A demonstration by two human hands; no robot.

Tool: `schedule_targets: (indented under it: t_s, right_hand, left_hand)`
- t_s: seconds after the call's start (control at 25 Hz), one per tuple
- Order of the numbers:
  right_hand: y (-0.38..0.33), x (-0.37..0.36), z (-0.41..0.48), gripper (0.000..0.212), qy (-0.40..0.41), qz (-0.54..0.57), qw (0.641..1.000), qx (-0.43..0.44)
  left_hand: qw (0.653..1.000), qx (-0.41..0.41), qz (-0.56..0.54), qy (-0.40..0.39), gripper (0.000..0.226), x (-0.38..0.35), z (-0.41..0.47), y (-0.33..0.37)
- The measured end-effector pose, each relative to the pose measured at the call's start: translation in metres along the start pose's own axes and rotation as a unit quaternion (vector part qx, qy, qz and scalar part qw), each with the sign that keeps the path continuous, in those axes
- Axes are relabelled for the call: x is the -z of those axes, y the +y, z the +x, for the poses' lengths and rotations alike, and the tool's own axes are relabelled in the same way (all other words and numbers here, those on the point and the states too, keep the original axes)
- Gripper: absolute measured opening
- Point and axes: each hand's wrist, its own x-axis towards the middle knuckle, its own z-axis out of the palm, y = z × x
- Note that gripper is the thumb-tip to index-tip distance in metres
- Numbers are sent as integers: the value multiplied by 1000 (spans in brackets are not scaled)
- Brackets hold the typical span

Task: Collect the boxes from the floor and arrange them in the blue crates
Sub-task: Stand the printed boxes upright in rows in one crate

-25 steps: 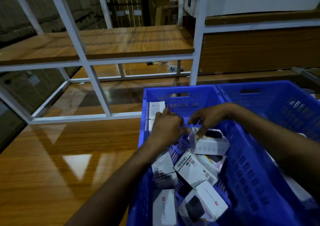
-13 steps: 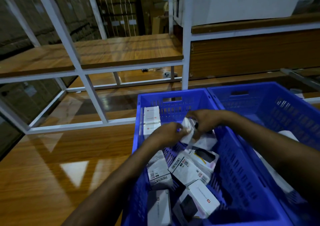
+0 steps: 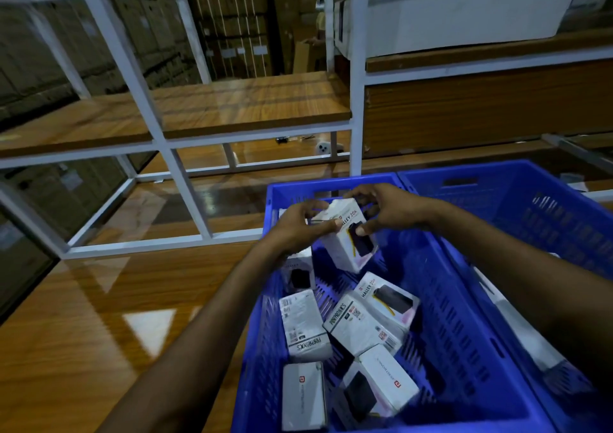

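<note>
Two hands grip a Halley 20K box (image 3: 345, 243): left hand (image 3: 298, 228) at its left edge, right hand (image 3: 394, 213) at its top and front. Against half a second earlier, the box is raised, its label legible. It hangs above loose boxes (image 3: 361, 326) at the far end of the blue crate (image 3: 464, 333).

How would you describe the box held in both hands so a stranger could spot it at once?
Find the left blue crate, strewn with white boxes. Over its far end, the left hand and right hand grip one white box between them. Unlike the others lying on the crate floor, it is up in the air and tilted.
</note>
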Motion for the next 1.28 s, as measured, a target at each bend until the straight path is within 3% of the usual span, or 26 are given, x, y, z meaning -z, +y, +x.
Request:
schedule_targets:
  t_s: [0.16, 0.36, 0.6, 0.88, 1.12, 1.28]
  right_hand:
    - [-6, -2, 1, 82, -21, 19, 999, 16]
    - [0, -4, 17, 81, -18, -21, 999, 18]
    - [18, -14, 48, 80, 50, -121, 991, 10]
    - [41, -42, 90, 73, 108, -187, 976, -1]
    - [60, -54, 111, 70, 141, -152, 978, 17]
    - [61, -60, 114, 60, 178, -126, 976, -4]
  left_hand:
    - [999, -24, -39, -3, 54, 13, 5, 5]
    - [998, -59, -32, 22, 50, 18, 20, -1]
    - [970, -102, 213, 62, 59, 10, 39, -15]
    - [928, -70, 354, 96, 66, -2, 62, -29]
    - [906, -53, 407, 107, 58, -3, 79, -35]
    - [909, -37, 401, 110, 50, -1, 87, -41]
